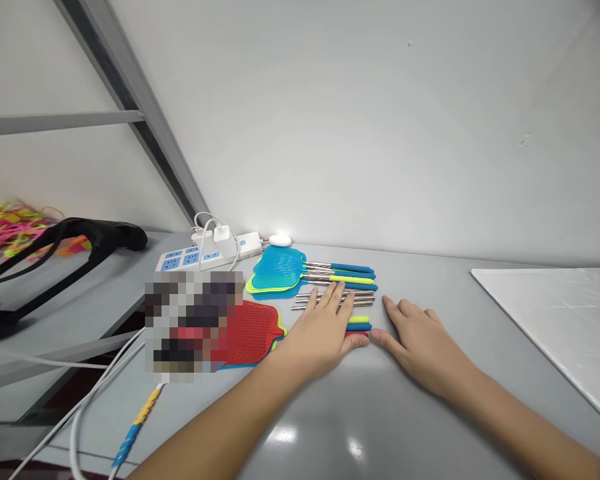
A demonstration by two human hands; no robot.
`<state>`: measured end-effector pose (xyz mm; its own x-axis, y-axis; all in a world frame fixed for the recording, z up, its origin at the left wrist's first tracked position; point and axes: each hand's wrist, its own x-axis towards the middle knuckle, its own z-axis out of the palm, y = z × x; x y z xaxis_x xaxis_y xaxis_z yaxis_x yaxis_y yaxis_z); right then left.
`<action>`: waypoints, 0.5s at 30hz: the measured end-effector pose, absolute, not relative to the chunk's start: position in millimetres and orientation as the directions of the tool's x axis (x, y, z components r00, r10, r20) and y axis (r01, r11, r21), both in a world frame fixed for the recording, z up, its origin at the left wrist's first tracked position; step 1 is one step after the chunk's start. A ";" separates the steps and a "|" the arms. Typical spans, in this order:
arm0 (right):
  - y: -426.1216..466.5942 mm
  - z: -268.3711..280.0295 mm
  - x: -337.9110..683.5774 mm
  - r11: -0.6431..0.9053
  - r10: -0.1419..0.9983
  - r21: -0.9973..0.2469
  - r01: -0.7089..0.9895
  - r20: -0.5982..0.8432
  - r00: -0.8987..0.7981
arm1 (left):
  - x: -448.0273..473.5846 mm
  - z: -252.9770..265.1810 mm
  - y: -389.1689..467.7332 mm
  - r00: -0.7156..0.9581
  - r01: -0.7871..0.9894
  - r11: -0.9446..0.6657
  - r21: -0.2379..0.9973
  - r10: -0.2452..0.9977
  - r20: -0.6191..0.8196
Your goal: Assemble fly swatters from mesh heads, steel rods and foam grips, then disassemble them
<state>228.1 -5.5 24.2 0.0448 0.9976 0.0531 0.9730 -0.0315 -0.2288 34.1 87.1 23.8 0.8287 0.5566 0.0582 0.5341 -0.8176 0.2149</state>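
My left hand [316, 335] lies flat with its fingers spread over several thin metal rods [364, 299] and the shafts of a lower group of fly swatters. A red fly swatter head [254, 330] pokes out left of the wrist. Yellow-green and blue handle ends [359, 327] show past the palm. My right hand [425, 343] rests on the table at the handles' right ends, fingers apart, its thumb tip by the red handle end [356, 333]. Beyond the rods lies another group of fly swatters, with blue mesh heads [279, 268] and blue and yellow-green handles [353, 280].
A white power strip [247, 247] with plugged-in chargers [223, 240] lies behind, left. A blurred patch [193, 327] hides something nearby. White cables [75, 427] run along the left. A black frame [105, 243] sits far left; a white sheet [565, 320] lies right.
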 end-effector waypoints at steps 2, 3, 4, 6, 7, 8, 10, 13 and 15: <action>-3.8 23.3 226.8 -0.042 0.997 -0.221 0.974 0.051 0.055 | 33.3 24.0 87.3 0.840 0.515 -0.823 0.239 0.540 0.051; -3.2 23.3 226.8 -0.044 0.997 -0.220 0.974 0.054 0.057 | 32.8 24.7 87.2 0.846 0.505 -0.826 0.250 0.531 0.044; -2.7 23.2 227.0 -0.044 0.997 -0.220 0.974 0.057 0.058 | 32.3 25.6 86.9 0.851 0.498 -0.828 0.258 0.524 0.039; -2.6 22.8 227.1 -0.038 0.996 -0.223 0.974 0.068 0.055 | 31.2 27.1 86.1 0.856 0.489 -0.830 0.268 0.515 0.034; -2.8 22.2 226.6 -0.034 0.996 -0.224 0.974 0.077 0.053 | 30.6 27.4 85.7 0.859 0.485 -0.832 0.271 0.511 0.034; -3.2 21.3 225.6 -0.030 0.995 -0.224 0.974 0.087 0.051 | 30.0 27.3 85.3 0.861 0.480 -0.834 0.271 0.508 0.036; -4.3 18.6 222.6 -0.022 0.993 -0.223 0.975 0.108 0.047 | 28.5 25.8 84.8 0.866 0.471 -0.840 0.268 0.499 0.041; -5.9 14.5 217.5 -0.002 0.989 -0.217 0.976 0.143 0.034 | 26.1 22.3 84.3 0.872 0.465 -0.849 0.253 0.488 0.035; -6.6 12.7 215.4 0.010 0.986 -0.212 0.977 0.165 0.026 | 25.0 20.5 83.7 0.876 0.463 -0.854 0.238 0.482 0.028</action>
<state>215.4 -6.6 12.7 0.0256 0.9859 0.1651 0.9773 0.0101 -0.2117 25.0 83.7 20.5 0.8757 0.4820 0.0276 0.4625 -0.8539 0.2384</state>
